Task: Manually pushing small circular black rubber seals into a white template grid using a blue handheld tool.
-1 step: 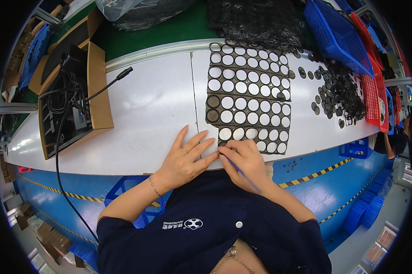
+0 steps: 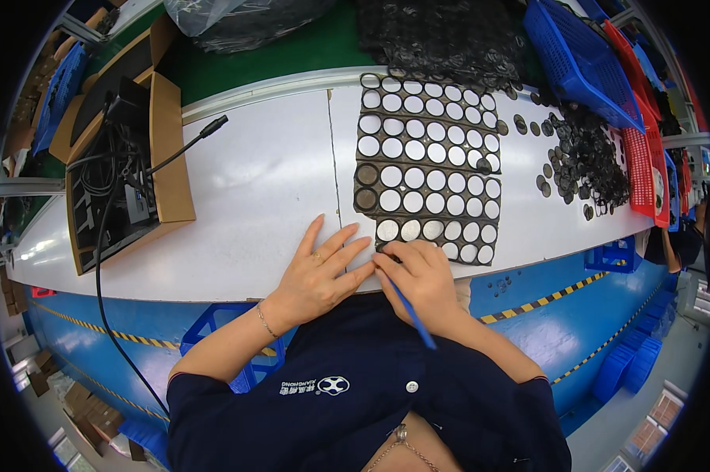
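Observation:
My left hand lies on the white table with its fingers spread. Its thumb and fingertips come up beside the near left corner of a dark sheet with rows of round cutouts. Most cutouts show white, while a couple at the left edge look dark. My right hand is closed in a pinch on a slim blue stick-like tool, whose rear end points back toward me. The tool's tip is hidden by my fingers at the sheet's near left corner, so what it touches cannot be seen.
Loose black discs lie heaped to the right, beside a red basket and a blue basket. Dark sheets are piled at the back. A cardboard box with black cables stands at left.
The blue tool's rear end has swung left and toward me, and more of the tool shows. My right hand has shifted slightly left; my left hand stays in place.

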{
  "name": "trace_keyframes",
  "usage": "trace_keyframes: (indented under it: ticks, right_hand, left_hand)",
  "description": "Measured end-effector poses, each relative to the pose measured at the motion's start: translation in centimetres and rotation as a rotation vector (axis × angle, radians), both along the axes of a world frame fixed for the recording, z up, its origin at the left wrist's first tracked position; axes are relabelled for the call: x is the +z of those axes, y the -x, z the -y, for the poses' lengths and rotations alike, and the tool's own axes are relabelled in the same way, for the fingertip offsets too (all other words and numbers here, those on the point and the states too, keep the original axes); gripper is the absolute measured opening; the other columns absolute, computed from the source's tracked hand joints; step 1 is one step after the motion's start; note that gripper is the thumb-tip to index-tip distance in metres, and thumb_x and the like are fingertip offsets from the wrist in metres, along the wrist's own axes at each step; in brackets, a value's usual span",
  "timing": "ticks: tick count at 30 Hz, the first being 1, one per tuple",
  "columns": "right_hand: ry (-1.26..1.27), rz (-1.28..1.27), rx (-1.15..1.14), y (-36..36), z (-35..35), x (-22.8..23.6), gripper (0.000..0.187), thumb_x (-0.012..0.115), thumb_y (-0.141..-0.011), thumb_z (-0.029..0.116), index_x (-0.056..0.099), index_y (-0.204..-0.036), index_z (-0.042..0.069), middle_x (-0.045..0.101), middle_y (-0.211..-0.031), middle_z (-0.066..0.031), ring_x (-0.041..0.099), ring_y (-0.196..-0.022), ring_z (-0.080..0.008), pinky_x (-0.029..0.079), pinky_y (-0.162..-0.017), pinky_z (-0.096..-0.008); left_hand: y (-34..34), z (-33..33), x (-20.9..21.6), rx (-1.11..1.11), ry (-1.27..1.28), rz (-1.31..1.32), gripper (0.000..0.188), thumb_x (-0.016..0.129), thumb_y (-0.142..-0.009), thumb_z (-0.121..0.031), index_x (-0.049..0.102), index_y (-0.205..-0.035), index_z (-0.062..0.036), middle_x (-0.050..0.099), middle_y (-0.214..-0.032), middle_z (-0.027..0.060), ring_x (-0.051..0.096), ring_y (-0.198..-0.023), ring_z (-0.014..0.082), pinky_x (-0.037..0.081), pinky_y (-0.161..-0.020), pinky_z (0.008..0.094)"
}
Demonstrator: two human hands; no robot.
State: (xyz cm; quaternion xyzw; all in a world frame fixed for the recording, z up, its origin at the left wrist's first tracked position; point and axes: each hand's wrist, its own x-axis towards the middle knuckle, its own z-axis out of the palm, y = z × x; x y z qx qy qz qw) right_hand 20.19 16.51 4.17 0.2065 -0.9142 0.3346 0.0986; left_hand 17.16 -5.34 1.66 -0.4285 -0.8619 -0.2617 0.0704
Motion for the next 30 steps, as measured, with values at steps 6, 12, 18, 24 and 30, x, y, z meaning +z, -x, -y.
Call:
trace_keyframes:
  ticks: [6, 12, 18, 24, 30]
  right_hand:
    - [-0.272, -0.419, -0.414, 4.9, -10.4, -0.8, 0.02, 0.068, -0.09, 0.002, 0.07, -0.11, -0.001, 0.071, -0.104, -0.0144, 0.066, -0.093, -0.0323, 0.047, -0.079, -0.0437]
    - [0.213, -0.027, -0.608, 6.1, -12.8, -0.3, 0.023, 0.068, -0.099, 0.015, 0.075, -0.115, 0.0, 0.073, -0.101, -0.0113, 0.066, -0.086, -0.018, 0.051, -0.076, -0.0298]
    - [0.567, 0.672, -0.219, 6.7, -0.4, -0.4, 0.023, 0.073, -0.095, 0.021, 0.076, -0.111, 0.005, 0.073, -0.089, -0.0034, 0.063, -0.075, -0.0079, 0.049, -0.066, -0.0232]
    - [0.474, 0.678, -0.184, 7.2, 0.5, -1.2, 0.026, 0.071, -0.095, 0.026, 0.076, -0.11, 0.006, 0.076, -0.1, -0.0104, 0.07, -0.085, -0.0195, 0.055, -0.077, -0.0311]
    - [0.42, 0.627, -0.18, 7.3, 0.7, -1.3, 0.022, 0.071, -0.094, 0.022, 0.076, -0.107, 0.005, 0.075, -0.1, -0.0112, 0.07, -0.086, -0.0227, 0.055, -0.078, -0.0335]
  left_hand:
    - [-0.2, 0.3, -0.2, -0.009, -0.033, 0.027, 0.027, 0.079, -0.079, -0.012, 0.071, -0.105, -0.0158, 0.065, -0.13, 0.0076, 0.055, -0.133, 0.0295, 0.035, -0.116, 0.0626]
    - [0.6, 0.1, -0.7, 0.041, -0.074, 0.0, 0.034, 0.077, -0.081, -0.009, 0.071, -0.113, -0.014, 0.065, -0.129, 0.0087, 0.058, -0.13, 0.0298, 0.038, -0.114, 0.0573]
    - [3.5, 0.8, -0.5, 0.19, 0.022, -0.113, 0.041, 0.074, -0.081, -0.009, 0.071, -0.121, -0.0136, 0.064, -0.127, 0.0099, 0.059, -0.127, 0.0298, 0.039, -0.112, 0.0547]
    - [3.7, 0.7, -0.6, 0.204, 0.044, -0.138, 0.038, 0.073, -0.081, -0.013, 0.072, -0.119, -0.0138, 0.064, -0.127, 0.0098, 0.058, -0.127, 0.0289, 0.039, -0.112, 0.0549]
    - [4.0, 0.5, -0.6, 0.212, 0.052, -0.141, 0.037, 0.073, -0.081, -0.013, 0.072, -0.118, -0.0134, 0.064, -0.128, 0.0095, 0.057, -0.128, 0.0285, 0.039, -0.112, 0.0557]
